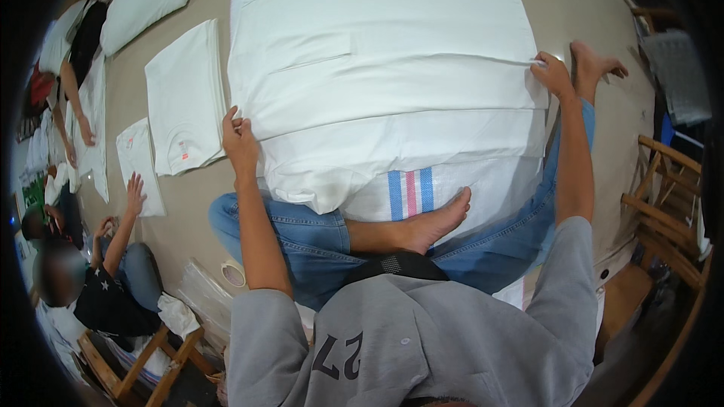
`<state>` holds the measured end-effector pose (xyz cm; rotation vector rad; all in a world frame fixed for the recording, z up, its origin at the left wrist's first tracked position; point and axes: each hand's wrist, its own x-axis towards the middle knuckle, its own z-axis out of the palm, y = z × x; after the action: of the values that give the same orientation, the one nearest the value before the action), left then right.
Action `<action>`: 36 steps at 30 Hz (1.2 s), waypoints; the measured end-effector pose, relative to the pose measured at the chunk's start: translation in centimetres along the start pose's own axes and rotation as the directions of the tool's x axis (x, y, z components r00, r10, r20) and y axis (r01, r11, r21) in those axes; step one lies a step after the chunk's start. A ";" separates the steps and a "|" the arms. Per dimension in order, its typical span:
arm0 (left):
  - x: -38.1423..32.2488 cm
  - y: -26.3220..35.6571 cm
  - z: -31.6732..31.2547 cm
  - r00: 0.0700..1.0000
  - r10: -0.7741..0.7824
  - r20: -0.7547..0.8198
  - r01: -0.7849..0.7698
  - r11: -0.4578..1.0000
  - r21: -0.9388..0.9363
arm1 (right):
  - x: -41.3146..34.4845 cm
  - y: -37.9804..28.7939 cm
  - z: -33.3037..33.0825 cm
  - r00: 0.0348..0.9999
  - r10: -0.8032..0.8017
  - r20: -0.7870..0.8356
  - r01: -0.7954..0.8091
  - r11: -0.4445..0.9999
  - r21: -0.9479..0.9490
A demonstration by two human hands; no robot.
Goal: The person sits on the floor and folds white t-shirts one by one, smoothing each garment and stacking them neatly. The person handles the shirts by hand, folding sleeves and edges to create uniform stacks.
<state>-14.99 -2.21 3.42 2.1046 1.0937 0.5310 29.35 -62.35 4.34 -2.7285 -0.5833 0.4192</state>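
A broad white garment (390, 82) lies spread in front of me, creased and folded across in bands. My right hand (552, 74) pinches its right edge between thumb and fingers. At the opposite edge is my left hand (240, 138), thumb and fingertips against the cloth; whether they grip it is unclear. A bunched part of white fabric (308, 189) rests near my left knee. Underneath, a white woven sack (475, 181) with blue and pink stripes shows between the cloth and my bare foot.
Folded white shirts (186, 102) with red neck labels lie left of my left hand, beside a smaller folded shirt (141, 167). A tape roll (233, 273) is by my left knee. People sit or bend at left. Wooden stools (670, 203) stand at right.
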 end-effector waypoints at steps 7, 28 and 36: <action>-0.6 0.3 0.8 0.998 0.009 -0.055 -0.005 0.998 0.063 | -3.2 0.9 3.4 0.940 0.263 -0.217 -0.067 0.766 0.640; -1.7 3.2 5.2 0.868 0.494 0.055 -0.448 0.730 0.517 | -7.4 -9.8 8.3 0.814 -0.162 -0.557 -0.117 0.894 -0.432; -3.9 5.6 8.3 0.879 0.276 0.388 -0.458 0.714 0.530 | -10.3 -26.4 15.4 0.887 -0.443 -0.133 0.404 0.882 -0.245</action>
<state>-8.93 -10.93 1.77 2.9001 0.7177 0.0207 5.94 -40.26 2.18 -2.6758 -1.2002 -0.0107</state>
